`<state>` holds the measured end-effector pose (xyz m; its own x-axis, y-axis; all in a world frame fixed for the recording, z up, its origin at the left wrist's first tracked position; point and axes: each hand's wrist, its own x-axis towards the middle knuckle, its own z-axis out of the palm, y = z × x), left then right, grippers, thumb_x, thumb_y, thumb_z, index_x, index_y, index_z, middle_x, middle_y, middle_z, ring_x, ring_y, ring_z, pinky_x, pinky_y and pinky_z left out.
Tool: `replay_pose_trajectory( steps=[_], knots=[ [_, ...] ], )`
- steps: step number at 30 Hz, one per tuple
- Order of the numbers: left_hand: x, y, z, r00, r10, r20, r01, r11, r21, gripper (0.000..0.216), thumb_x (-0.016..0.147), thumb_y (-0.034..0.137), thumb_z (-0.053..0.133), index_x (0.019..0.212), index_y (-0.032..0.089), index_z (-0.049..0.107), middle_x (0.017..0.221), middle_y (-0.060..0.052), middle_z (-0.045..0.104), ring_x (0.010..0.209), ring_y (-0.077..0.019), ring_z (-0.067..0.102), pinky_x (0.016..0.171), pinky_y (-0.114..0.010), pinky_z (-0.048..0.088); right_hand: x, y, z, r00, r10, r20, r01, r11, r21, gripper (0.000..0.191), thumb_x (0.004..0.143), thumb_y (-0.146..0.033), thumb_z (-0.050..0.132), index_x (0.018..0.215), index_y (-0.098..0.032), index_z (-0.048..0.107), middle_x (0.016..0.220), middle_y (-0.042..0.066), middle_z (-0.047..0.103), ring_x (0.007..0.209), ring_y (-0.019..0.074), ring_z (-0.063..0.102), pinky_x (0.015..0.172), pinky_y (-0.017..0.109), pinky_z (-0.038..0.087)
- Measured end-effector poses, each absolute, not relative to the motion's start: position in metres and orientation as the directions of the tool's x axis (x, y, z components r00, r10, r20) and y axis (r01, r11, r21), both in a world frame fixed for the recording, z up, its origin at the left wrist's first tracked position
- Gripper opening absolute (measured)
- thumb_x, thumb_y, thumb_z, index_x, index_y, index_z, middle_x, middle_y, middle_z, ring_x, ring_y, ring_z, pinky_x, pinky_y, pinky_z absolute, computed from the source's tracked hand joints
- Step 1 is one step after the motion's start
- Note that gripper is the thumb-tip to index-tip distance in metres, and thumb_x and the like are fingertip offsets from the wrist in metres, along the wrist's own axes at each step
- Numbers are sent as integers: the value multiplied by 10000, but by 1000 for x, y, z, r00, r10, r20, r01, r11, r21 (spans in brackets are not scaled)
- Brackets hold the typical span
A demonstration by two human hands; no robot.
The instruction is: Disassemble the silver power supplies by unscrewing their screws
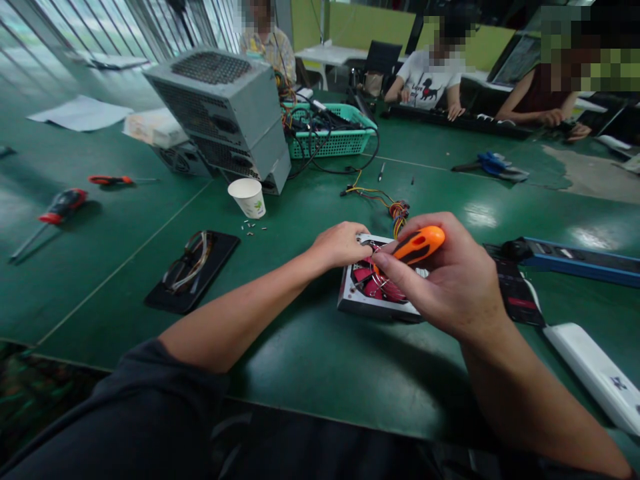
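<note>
An orange-and-black screwdriver (421, 244) is held in my right hand (457, 283), the fingers closed round its handle. Its lower end points down at the red fan of a computer power supply (350, 293), which lies on the green table in front of me. My left hand (343, 243) rests on the far left edge of the power supply, its fingers bent over the casing; the fingertips are partly hidden. A bundle of coloured wires (399, 212) runs out from the far side of the unit.
Stacked power supplies (225, 100) stand at the back left beside a teal basket (333, 142) of cables. A paper cup (247, 199) has small screws near it. Two screwdrivers, a phone with glasses (187, 273), a white power strip (595, 373) and pliers (493, 165) lie around. Several people sit opposite.
</note>
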<state>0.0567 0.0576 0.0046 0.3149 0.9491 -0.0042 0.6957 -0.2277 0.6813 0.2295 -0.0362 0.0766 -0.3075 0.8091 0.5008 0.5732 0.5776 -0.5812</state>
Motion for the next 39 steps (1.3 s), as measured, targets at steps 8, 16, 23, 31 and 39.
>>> replay_pose_trajectory(
  steps=[8,16,23,31,39],
  knots=[
    [52,64,1,392,920,18,647,-289,706,336,758,365,660,1026,205,785,870,-20,744,862,-224,672,689,-262,461,228,-36,74,-311,821,479,556,566,-609,380,829,-420,778,1105,-266,567,870,18,736,723,218,724,620,346,575],
    [52,63,2,393,919,17,645,-289,707,340,757,358,642,1026,212,788,884,-24,748,879,-231,672,657,-265,442,228,-35,72,-351,763,542,592,630,-503,387,828,-435,777,1104,-245,583,881,13,714,679,175,680,607,299,545],
    [51,60,7,404,914,27,632,-301,714,330,750,330,626,1006,191,781,854,-28,729,848,-221,655,617,-257,425,225,-37,75,-404,738,541,641,650,-408,364,831,-425,772,1089,-244,590,862,-3,707,620,147,657,569,265,505],
    [50,65,1,420,907,28,606,-303,736,358,724,319,631,1022,193,786,904,-31,747,829,-205,652,696,-266,472,224,-47,78,-579,642,503,591,755,-285,283,907,-398,699,1115,-246,582,962,47,765,803,212,737,696,306,532],
    [49,63,1,404,914,32,573,-280,770,337,730,336,627,986,189,790,869,-22,736,818,-193,650,683,-251,474,208,-50,87,-679,631,376,591,773,-231,232,932,-381,655,1083,-221,586,909,51,746,795,224,713,660,301,471]
  ],
)
